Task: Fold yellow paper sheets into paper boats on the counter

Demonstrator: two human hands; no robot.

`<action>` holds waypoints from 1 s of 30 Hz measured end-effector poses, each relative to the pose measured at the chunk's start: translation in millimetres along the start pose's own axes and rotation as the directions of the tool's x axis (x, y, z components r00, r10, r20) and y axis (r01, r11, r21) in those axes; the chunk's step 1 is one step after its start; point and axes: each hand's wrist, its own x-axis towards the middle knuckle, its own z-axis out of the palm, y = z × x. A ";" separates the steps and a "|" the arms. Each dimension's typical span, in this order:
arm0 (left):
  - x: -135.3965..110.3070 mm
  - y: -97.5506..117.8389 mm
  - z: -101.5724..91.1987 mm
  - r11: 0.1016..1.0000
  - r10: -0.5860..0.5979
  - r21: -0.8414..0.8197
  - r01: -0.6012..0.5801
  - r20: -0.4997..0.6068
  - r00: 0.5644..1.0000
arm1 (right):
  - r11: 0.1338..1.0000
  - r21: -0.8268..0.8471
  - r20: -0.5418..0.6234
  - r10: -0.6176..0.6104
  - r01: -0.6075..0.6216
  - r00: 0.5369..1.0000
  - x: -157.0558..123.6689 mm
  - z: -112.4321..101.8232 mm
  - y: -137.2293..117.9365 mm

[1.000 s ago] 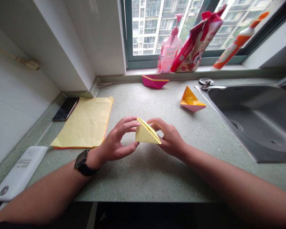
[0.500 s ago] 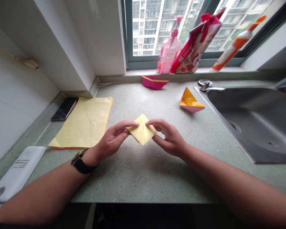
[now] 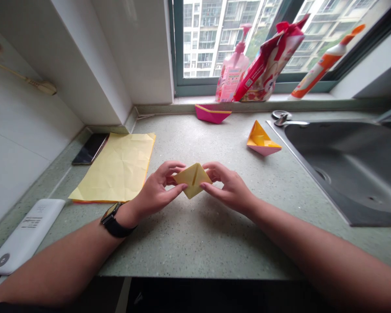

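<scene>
A small folded yellow paper piece (image 3: 192, 179) hangs just above the speckled green counter (image 3: 198, 234), diamond-shaped with a centre crease. My left hand (image 3: 156, 191) pinches its left corner between thumb and fingers; a black watch sits on that wrist. My right hand (image 3: 228, 187) pinches its right corner the same way. Both hands are closed on the paper.
Yellow paper sheets (image 3: 119, 167) lie to the left beside a dark phone (image 3: 90, 148) and a white power bank (image 3: 22, 237). A pink paper boat (image 3: 212, 113) and a yellow-pink paper boat (image 3: 262, 140) rest farther back. A steel sink (image 3: 345, 165) fills the right. Bottles and a red pouch (image 3: 267, 61) stand on the sill.
The yellow piece went from a closed triangle to a flattened diamond held by both side corners. Both hands shifted from its edges to pinching those corners.
</scene>
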 end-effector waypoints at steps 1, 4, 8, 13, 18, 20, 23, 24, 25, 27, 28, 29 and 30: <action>-0.5 -1.2 0.1 1.000 0.003 0.008 -0.002 -0.010 1.000 | 1.000 -0.030 0.023 0.000 0.001 1.000 0.8 -1.3 -1.0; -0.5 -1.4 -1.3 0.997 0.007 0.077 -0.006 -0.010 1.000 | 0.992 -0.118 0.034 -0.047 0.050 0.998 2.2 -4.5 -4.3; 3.3 5.5 -3.3 0.977 -0.001 0.211 -0.008 0.046 0.999 | 0.972 -0.187 -0.009 -0.150 0.146 0.989 1.7 -4.6 -7.3; 5.9 15.2 -3.2 0.965 0.015 0.261 -0.038 0.088 0.996 | 0.944 -0.208 -0.031 -0.269 0.257 0.963 0.3 -1.9 -10.1; 4.4 16.1 -5.7 0.939 0.123 0.309 -0.149 0.103 0.987 | 0.926 -0.185 -0.029 -0.341 0.330 0.940 -0.5 -0.6 -11.9; 3.7 15.3 -7.0 0.899 0.176 0.380 -0.217 0.140 0.974 | 0.906 -0.218 -0.045 -0.382 0.364 0.923 -0.3 -1.2 -13.5; 3.1 14.9 -7.2 0.835 0.240 0.465 -0.295 0.174 0.955 | 0.868 -0.265 -0.061 -0.450 0.420 0.891 0.8 -2.6 -16.6; 3.0 14.9 -6.9 0.818 0.260 0.482 -0.313 0.177 0.949 | 0.857 -0.274 -0.064 -0.469 0.436 0.881 1.1 -3.1 -17.6; 3.0 15.0 -6.6 0.805 0.275 0.496 -0.326 0.173 0.946 | 0.850 -0.279 -0.068 -0.482 0.447 0.873 1.4 -3.6 -18.5; 2.8 15.0 -6.5 0.792 0.293 0.511 -0.335 0.163 0.942 | 0.846 -0.279 -0.080 -0.492 0.454 0.867 1.2 -4.8 -19.9; 2.7 14.7 -6.7 0.789 0.298 0.514 -0.336 0.157 0.941 | 0.848 -0.273 -0.087 -0.492 0.454 0.866 0.9 -5.3 -20.5; 2.4 14.4 -7.3 0.786 0.306 0.517 -0.340 0.152 0.940 | 0.850 -0.263 -0.095 -0.493 0.456 0.865 0.3 -5.7 -21.0; 2.1 13.9 -8.1 0.778 0.319 0.523 -0.348 0.148 0.936 | 0.850 -0.253 -0.102 -0.498 0.462 0.861 -0.2 -6.0 -21.6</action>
